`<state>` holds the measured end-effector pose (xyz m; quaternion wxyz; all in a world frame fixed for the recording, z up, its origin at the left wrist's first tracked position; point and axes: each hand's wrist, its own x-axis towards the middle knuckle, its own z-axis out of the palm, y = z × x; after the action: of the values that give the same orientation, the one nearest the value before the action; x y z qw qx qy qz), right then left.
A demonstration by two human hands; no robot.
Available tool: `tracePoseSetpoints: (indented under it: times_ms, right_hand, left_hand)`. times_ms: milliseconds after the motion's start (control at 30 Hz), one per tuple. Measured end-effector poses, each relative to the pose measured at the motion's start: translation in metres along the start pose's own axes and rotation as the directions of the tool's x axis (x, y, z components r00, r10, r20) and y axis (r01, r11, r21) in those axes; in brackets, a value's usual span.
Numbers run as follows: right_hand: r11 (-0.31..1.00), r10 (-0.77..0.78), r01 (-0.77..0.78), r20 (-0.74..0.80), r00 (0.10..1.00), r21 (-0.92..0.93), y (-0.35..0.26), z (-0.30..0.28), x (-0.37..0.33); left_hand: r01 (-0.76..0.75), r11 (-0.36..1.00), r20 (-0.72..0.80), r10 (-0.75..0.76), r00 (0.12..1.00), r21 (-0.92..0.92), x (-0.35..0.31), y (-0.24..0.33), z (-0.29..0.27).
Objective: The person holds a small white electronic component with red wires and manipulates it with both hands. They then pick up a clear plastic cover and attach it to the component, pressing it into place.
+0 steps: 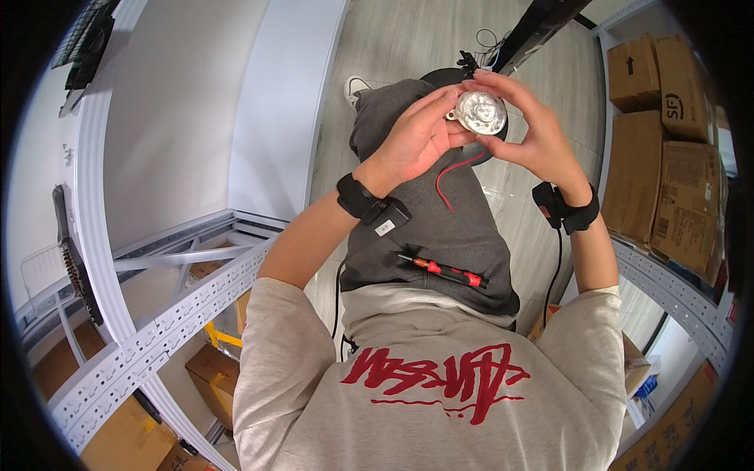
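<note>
Above my knees I hold a small round lamp (481,112) with a clear, shiny face and a small tab with a hole at its left edge. My left hand (420,141) supports it from the left and below, fingers partly hidden behind it. Thumb and fingers of my right hand (534,125) curve round its right side and rim. A red wire (441,185) hangs from beneath the lamp over my dark grey trousers. On my lap lies a red and black screwdriver (449,272), its tip toward the left, touched by neither hand.
Cardboard boxes (632,169) are stacked on a shelf to the right. A perforated metal shelf beam (169,330) runs along the left. Beyond my hands stands a black post (542,35) with thin cables near it. Black bands with small boxes and cables sit on both wrists.
</note>
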<state>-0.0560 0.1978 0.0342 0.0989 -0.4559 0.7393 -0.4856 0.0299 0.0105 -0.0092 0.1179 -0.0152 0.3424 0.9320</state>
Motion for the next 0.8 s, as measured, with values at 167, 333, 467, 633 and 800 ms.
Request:
tracePoseSetpoints:
  times_ms: [167,333,467,633,800]
  right_hand:
    - [1.000,-0.014,0.014,-0.003,1.000,0.004,0.0039,0.0033,0.0004]
    - [1.000,-0.023,0.023,0.013,1.000,0.009,0.0029,0.0030,0.0019]
    - [1.000,-0.001,0.001,0.014,1.000,0.022,0.0041,0.0027,0.0012]
    - [1.000,0.005,-0.005,0.007,1.000,0.016,0.0006,0.0032,0.0018]
    - [0.999,0.000,-0.001,0.018,1.000,0.034,-0.0004,0.0028,0.0023]
  left_hand:
    - [-0.006,1.000,-0.008,0.006,1.000,-0.003,0.0008,-0.0015,0.0004]
    - [-0.007,1.000,0.006,0.007,1.000,0.007,0.0003,-0.0008,0.0009]
    - [-0.004,1.000,0.010,0.004,1.000,0.006,0.0005,-0.0015,0.0010]
    - [-0.002,1.000,0.009,0.002,1.000,0.013,-0.0004,-0.0004,0.0013]
    - [0.005,1.000,0.011,-0.005,1.000,0.017,0.0003,-0.0005,-0.0003]
